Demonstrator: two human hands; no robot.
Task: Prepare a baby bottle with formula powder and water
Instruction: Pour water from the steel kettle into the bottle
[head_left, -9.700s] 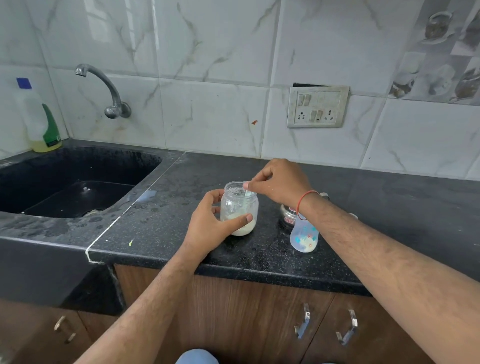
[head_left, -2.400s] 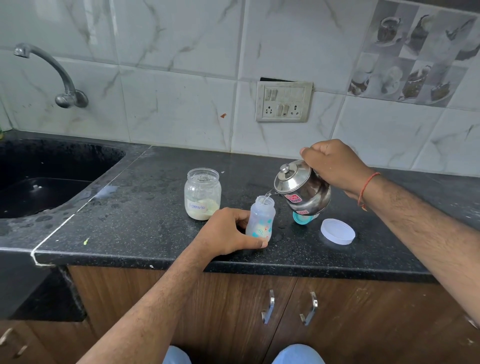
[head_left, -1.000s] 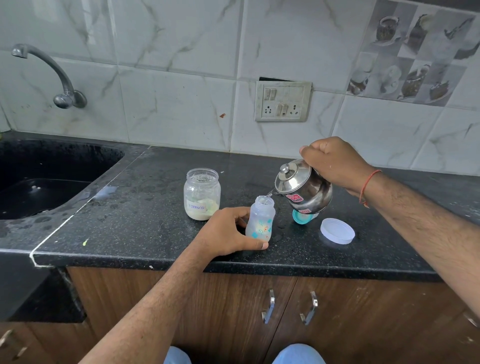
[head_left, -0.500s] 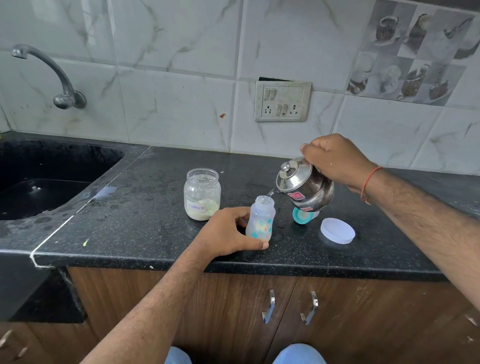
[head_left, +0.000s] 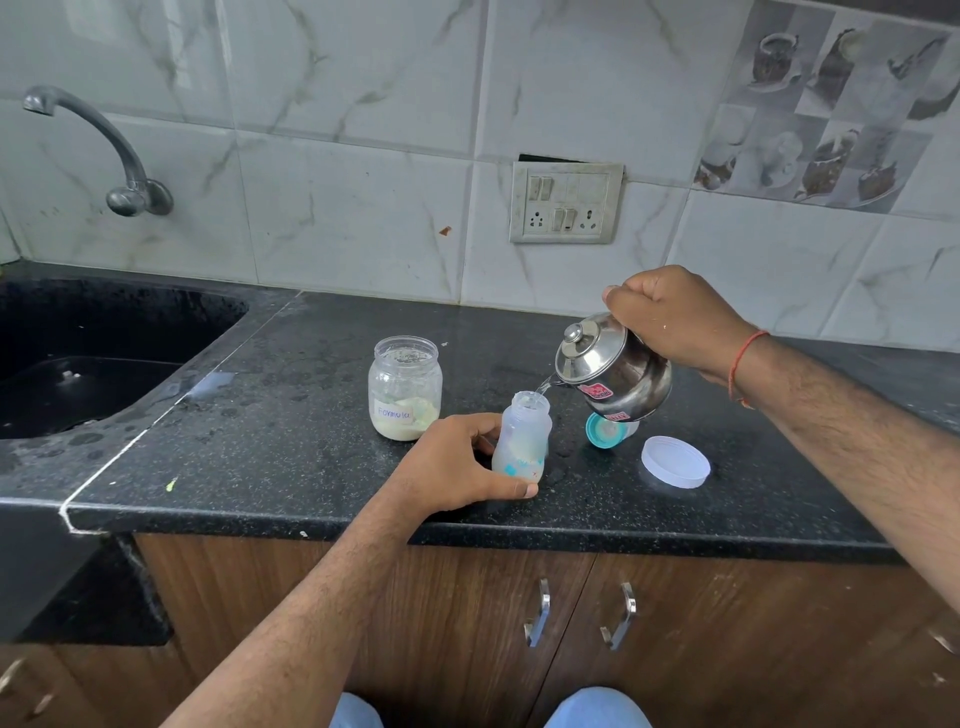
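Grip, left hand (head_left: 457, 462): thumb and fingers curl round the lower half of the bottle (head_left: 521, 441), steadying it upright on the counter (head_left: 291, 415) near the front edge. Grip, right hand (head_left: 675, 319): closed on the handle of the kettle (head_left: 613, 371), which hangs tilted just right of the bottle, spout over the bottle's open mouth.

Water: a thin stream runs from spout into bottle.

Jar (head_left: 405, 387): just left of the bottle, open, labelled "Formula", pale powder in its lower part. Lid (head_left: 675, 461): white, flat on the counter, right of the bottle, apart from it. Teat cap (head_left: 605, 430): teal ring, on its side between bottle and lid, partly under the kettle.

Progress: powder step judged done (whitish contents show low in the bottle, level hard to read); water step under way. Left to do: finish the pour, set the kettle down, fit the teat cap, mix; the jar is not yet closed.
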